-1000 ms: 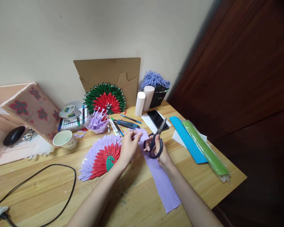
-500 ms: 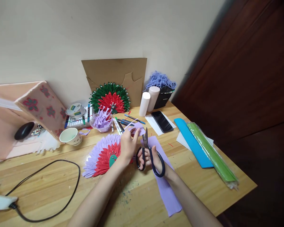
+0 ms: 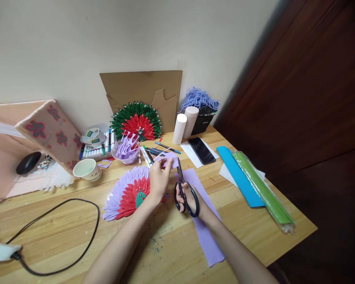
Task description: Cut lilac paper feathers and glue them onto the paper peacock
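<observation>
Between its thumb and fingers my left hand [image 3: 159, 179] pinches a small piece of purple paper [image 3: 172, 159]. Black-handled scissors [image 3: 180, 177] are in my right hand [image 3: 187, 197], fingers through the loops, blades pointing up at the right edge of that piece. Under my right wrist lies a long strip of purple crepe paper [image 3: 205, 236]. Left of my hands rests a fan of purple and red paper petals [image 3: 130, 193] with a green centre, partly covered by my left hand. A clear bowl of purple paper scraps [image 3: 126, 150] stands behind it.
Pens lie behind my hands. A green-and-red petal fan [image 3: 139, 122] leans on cardboard [image 3: 142, 85]. Two white cylinders [image 3: 180, 128], a phone [image 3: 201, 150], a blue sheet [image 3: 239, 175] and a green roll [image 3: 263, 191] are rightward. A paper cup [image 3: 87, 169] and black cord [image 3: 97, 221] are leftward.
The scissors have swung from wider apart to nearly closed, and the blades have come up against the paper piece. My right hand has shifted slightly left.
</observation>
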`<action>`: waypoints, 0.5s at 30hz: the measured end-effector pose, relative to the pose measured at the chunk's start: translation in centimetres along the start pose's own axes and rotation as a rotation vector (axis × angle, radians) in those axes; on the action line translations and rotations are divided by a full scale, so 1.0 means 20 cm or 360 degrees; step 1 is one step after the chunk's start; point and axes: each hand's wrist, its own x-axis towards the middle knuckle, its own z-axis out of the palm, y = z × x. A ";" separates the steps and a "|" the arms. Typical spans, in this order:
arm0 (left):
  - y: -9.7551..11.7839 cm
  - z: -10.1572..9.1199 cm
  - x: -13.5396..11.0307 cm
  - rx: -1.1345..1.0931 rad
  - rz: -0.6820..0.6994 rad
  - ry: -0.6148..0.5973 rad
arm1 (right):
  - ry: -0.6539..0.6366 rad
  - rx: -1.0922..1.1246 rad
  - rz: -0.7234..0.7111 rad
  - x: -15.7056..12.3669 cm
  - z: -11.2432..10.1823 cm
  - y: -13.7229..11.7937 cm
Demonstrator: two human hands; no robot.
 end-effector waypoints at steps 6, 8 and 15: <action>-0.02 -0.02 0.05 -0.0427 -0.0334 -0.0038 | 0.0063 -0.0091 0.0106 0.00 0.01 -0.01; -0.03 -0.02 0.06 -0.0548 -0.0406 -0.0065 | 0.0036 -0.0155 0.0101 -0.01 0.02 -0.02; -0.01 -0.03 0.05 -0.0431 -0.0292 -0.0091 | -0.0121 -0.0142 -0.0022 -0.03 0.03 -0.03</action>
